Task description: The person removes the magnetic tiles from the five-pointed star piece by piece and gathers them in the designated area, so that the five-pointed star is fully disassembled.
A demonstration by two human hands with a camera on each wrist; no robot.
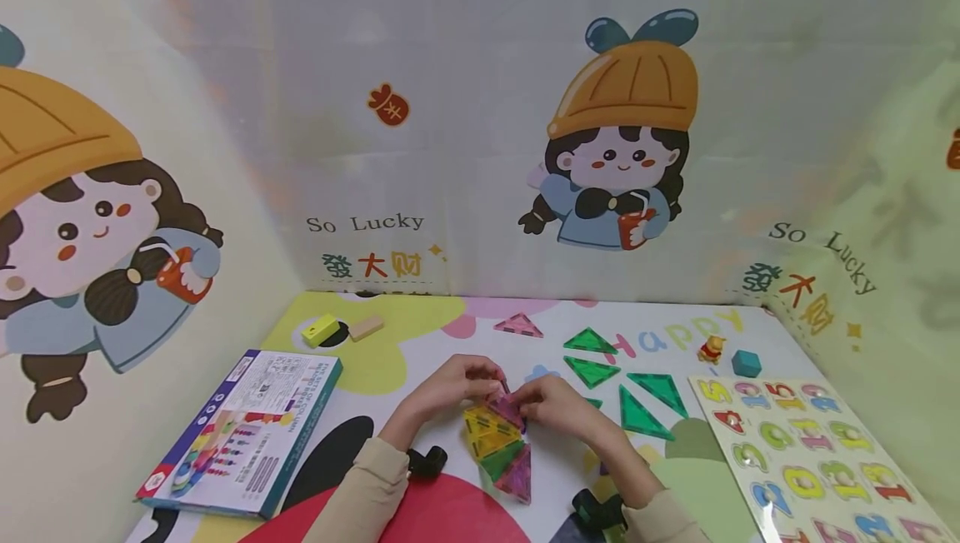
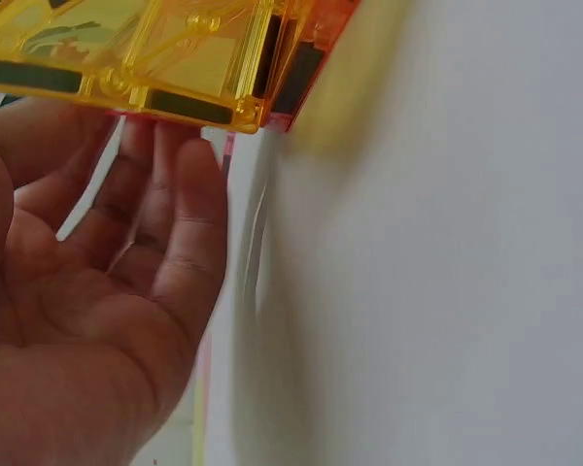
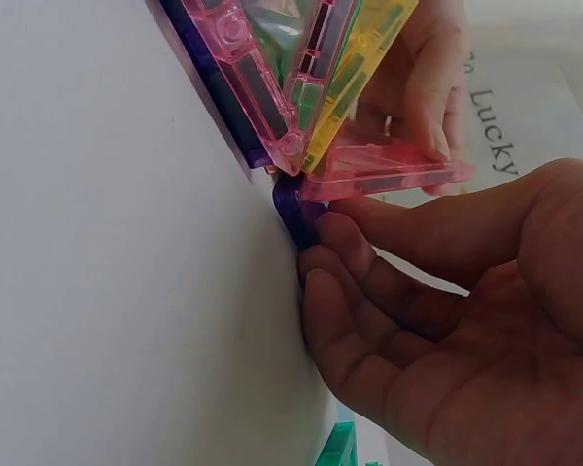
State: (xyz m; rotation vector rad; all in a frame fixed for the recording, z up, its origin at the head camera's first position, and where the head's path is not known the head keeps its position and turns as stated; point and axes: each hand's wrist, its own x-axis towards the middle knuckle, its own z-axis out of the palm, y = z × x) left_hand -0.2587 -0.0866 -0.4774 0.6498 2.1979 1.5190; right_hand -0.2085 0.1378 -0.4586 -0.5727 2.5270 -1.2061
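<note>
A low structure of see-through magnetic tiles stands on the table, with yellow triangles (image 1: 489,433), a green triangle (image 1: 501,461) and a pink triangle (image 1: 516,476) side by side. At its far end my left hand (image 1: 459,380) pinches a pink triangular tile (image 3: 389,175) between thumb and finger; this tile sticks out from the structure's corner. My right hand (image 1: 558,406) is at the same end, from the right. Its thumb and fingertips (image 3: 335,238) pinch a purple tile (image 3: 296,216) low down at the table surface. In the left wrist view my left palm (image 2: 87,320) lies below the yellow tiles (image 2: 126,73).
Several loose green triangles (image 1: 645,414) lie right of the structure, a pink one (image 1: 519,325) beyond it. A boxed set (image 1: 240,435) lies left, a number board (image 1: 817,460) right. Yellow (image 1: 321,331) and wooden blocks (image 1: 367,327), a bear figure (image 1: 711,349) and a teal cube (image 1: 746,363) stand farther back.
</note>
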